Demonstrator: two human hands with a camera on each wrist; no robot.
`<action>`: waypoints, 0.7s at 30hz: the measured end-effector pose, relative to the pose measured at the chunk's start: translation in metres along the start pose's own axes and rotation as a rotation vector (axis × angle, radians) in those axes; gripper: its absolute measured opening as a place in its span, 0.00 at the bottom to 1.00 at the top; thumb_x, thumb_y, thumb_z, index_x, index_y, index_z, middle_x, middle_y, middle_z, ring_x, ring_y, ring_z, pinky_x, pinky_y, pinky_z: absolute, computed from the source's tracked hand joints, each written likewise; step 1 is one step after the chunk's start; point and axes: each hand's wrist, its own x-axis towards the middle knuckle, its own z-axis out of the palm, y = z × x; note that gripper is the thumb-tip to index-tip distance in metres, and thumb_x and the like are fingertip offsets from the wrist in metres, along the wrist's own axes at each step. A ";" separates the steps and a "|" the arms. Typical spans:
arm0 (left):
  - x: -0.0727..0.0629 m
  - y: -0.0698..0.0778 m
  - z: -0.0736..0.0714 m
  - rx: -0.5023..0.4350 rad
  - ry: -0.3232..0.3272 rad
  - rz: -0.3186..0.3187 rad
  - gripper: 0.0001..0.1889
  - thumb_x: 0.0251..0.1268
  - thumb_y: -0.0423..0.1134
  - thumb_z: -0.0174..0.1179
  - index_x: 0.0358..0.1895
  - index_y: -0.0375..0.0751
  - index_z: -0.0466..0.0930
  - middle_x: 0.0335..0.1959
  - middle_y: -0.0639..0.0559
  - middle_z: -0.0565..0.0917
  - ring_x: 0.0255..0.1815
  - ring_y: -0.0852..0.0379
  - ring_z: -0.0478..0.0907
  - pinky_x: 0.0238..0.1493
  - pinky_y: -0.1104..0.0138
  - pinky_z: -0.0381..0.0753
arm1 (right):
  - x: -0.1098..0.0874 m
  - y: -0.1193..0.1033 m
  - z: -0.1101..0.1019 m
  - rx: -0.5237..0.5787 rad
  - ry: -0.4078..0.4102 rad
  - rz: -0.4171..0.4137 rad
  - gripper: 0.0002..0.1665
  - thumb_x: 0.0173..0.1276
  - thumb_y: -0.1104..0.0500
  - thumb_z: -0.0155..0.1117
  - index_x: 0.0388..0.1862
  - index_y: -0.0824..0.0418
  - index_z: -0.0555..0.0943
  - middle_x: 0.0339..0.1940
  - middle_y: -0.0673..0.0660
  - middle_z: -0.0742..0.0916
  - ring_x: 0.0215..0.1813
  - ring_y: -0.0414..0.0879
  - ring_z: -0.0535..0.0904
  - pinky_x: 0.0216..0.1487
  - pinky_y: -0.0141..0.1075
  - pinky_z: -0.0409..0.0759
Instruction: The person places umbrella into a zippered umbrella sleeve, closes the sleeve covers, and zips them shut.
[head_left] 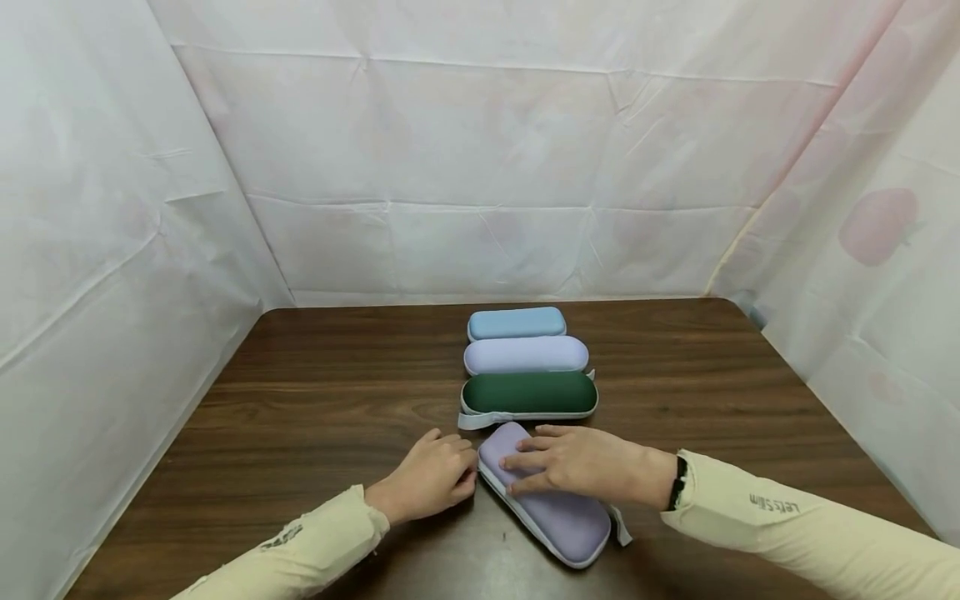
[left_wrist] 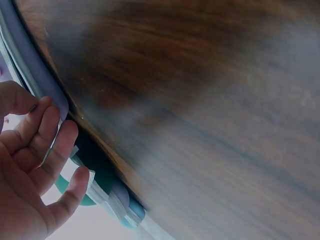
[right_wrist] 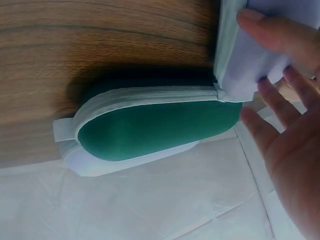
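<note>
A light purple zip case [head_left: 566, 521] lies slanted on the table near the front. My right hand [head_left: 577, 460] rests over its top with the fingers spread, the thumb [right_wrist: 272, 35] laid on the lid. At the case's left edge is my left hand [head_left: 431, 479]. Its thumb and index finger meet by the zipped side, pinching a small dark zipper pull [left_wrist: 33, 107]; the other fingers stay loosely bent. Just beyond the purple case lies a dark green case [head_left: 528, 393], a grey strap [head_left: 483, 420] at its left end.
Behind the green case, a lavender case [head_left: 525, 355] and a light blue case [head_left: 517, 322] lie in a row. The dark wooden table [head_left: 337, 392] has pale sheeting [head_left: 480, 250] along its back and sides. A strap [head_left: 621, 527] sticks out from the purple case's right side.
</note>
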 end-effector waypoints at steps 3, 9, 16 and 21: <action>0.001 0.000 0.002 0.012 0.012 0.013 0.09 0.58 0.39 0.59 0.21 0.50 0.74 0.22 0.60 0.73 0.29 0.61 0.72 0.32 0.64 0.67 | 0.002 -0.001 -0.002 0.005 -0.010 0.012 0.34 0.56 0.59 0.69 0.62 0.38 0.76 0.65 0.45 0.75 0.63 0.44 0.72 0.62 0.40 0.68; 0.004 0.000 0.005 0.027 0.037 0.034 0.09 0.59 0.40 0.59 0.22 0.50 0.74 0.23 0.59 0.74 0.29 0.60 0.73 0.33 0.62 0.70 | 0.008 -0.001 -0.004 0.003 0.044 0.020 0.32 0.51 0.58 0.73 0.57 0.39 0.80 0.58 0.47 0.78 0.52 0.44 0.75 0.55 0.35 0.71; 0.007 0.001 0.004 0.025 0.042 0.041 0.09 0.59 0.40 0.59 0.21 0.50 0.73 0.23 0.59 0.74 0.30 0.60 0.74 0.32 0.62 0.70 | 0.012 -0.002 -0.006 0.055 0.074 0.051 0.39 0.39 0.63 0.77 0.54 0.40 0.81 0.50 0.47 0.77 0.40 0.43 0.72 0.43 0.31 0.71; 0.009 0.003 0.004 0.028 0.054 0.052 0.10 0.59 0.39 0.59 0.21 0.50 0.73 0.22 0.59 0.73 0.29 0.60 0.73 0.31 0.63 0.69 | 0.016 -0.003 -0.010 0.039 0.048 0.069 0.41 0.32 0.61 0.80 0.52 0.41 0.82 0.45 0.48 0.76 0.36 0.43 0.69 0.37 0.30 0.69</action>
